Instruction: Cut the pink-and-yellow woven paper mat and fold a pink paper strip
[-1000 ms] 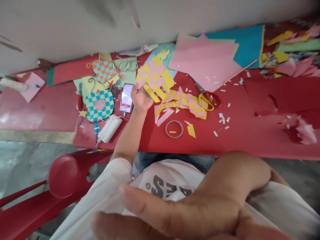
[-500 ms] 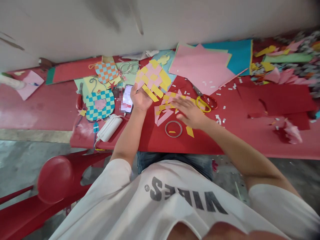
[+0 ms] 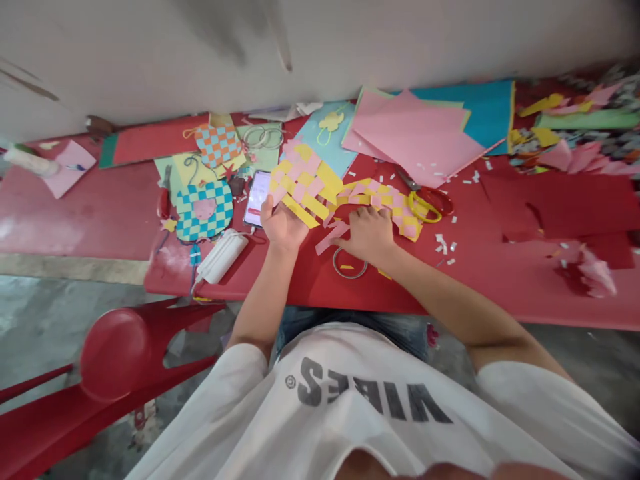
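Note:
My left hand (image 3: pixel 285 223) is closed on the near left edge of a woven paper sheet (image 3: pixel 305 177) in pink and yellow checks, with loose yellow strips at its lower right. My right hand (image 3: pixel 370 233) rests palm down on the table, fingers bent downward and thumb spread apart, touching pink paper strips (image 3: pixel 331 238). Just beyond its fingertips lies a second woven pink and yellow piece (image 3: pixel 395 203). Near my right wrist is a clear ring (image 3: pixel 350 274), perhaps a tape roll, around a yellow scrap. Scissors with yellow and red handles (image 3: pixel 425 205) lie farther right.
On the left are a phone (image 3: pixel 257 199), a white power bank (image 3: pixel 221 257), a teal checked paper bag shape (image 3: pixel 204 212) and an orange checked one (image 3: pixel 219 145). Pink sheets (image 3: pixel 410 133) lie at the back. Scraps fill the right end; a red chair (image 3: pixel 115 353) stands lower left.
My right hand has come down and its fingers have bent. The second woven piece now shows farther right, under the scissors' yellow handle. My left hand still holds its sheet, now slightly lower.

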`<state>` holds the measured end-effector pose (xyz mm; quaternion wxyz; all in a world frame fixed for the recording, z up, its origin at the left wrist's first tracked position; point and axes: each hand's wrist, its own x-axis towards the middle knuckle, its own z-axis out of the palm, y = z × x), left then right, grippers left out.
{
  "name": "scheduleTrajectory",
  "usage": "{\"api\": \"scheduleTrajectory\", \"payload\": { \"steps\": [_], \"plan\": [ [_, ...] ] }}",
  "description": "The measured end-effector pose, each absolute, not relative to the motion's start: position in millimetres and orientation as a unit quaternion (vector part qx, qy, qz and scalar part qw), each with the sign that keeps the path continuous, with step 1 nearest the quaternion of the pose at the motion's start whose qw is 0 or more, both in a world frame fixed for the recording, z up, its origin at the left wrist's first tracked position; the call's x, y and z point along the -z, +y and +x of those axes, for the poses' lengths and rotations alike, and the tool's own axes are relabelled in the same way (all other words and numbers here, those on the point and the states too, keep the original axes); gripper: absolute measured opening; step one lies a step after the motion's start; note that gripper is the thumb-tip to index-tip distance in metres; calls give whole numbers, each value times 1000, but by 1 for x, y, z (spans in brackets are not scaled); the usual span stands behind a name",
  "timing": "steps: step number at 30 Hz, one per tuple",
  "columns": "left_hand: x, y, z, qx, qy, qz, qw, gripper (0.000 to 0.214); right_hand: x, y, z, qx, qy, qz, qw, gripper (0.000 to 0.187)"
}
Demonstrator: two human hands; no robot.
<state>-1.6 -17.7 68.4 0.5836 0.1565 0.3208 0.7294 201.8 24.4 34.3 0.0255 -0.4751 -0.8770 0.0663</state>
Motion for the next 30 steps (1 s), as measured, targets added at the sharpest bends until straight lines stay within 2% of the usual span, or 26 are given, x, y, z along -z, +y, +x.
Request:
{"api": "scheduleTrajectory", "payload": {
  "steps": [9,15,20,24,30],
  "plan": [
    [-67,-17,6,-700,320,172,615,75,-26,16,189,-145,-877,-456,50,36],
    [-68,-23,8,-700,322,167,615,71,-17,10,197,-217,-888,-392,103,17],
    [-66,-21,12,-688,335,169,621,77,-28,18,212,-348,-868,-319,155,15],
    [-70,-8,16,-681,307,164,645,75,-40,32,230,-489,-824,-254,132,25],
    [-84,27,14,-651,306,177,671,72,-48,50,251,-551,-771,-275,160,36]
  ]
}}
